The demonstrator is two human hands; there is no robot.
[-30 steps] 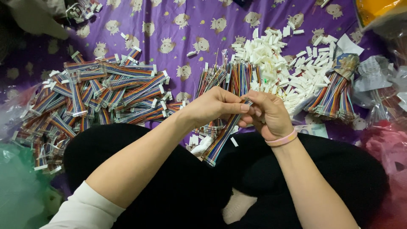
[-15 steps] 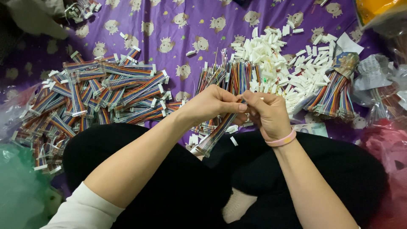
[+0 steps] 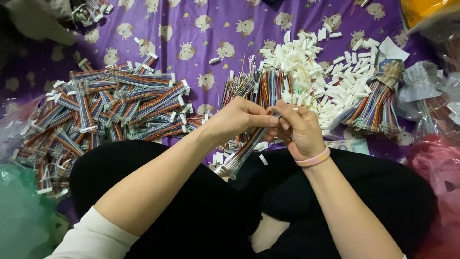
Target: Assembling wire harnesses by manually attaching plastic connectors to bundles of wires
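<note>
Ribbon cable sits at the centre of the frame, slanting from your fingers down to lower left over your black-clad lap. Your left hand pinches its upper end between thumb and fingertips. Your right hand, with a pink wristband, meets it there, fingers pressed together on the same end. A heap of finished cables fills the left of the frame. White connectors are piled at upper right, loose wires just left of them, a tied bundle to their right, all on purple cloth.
</note>
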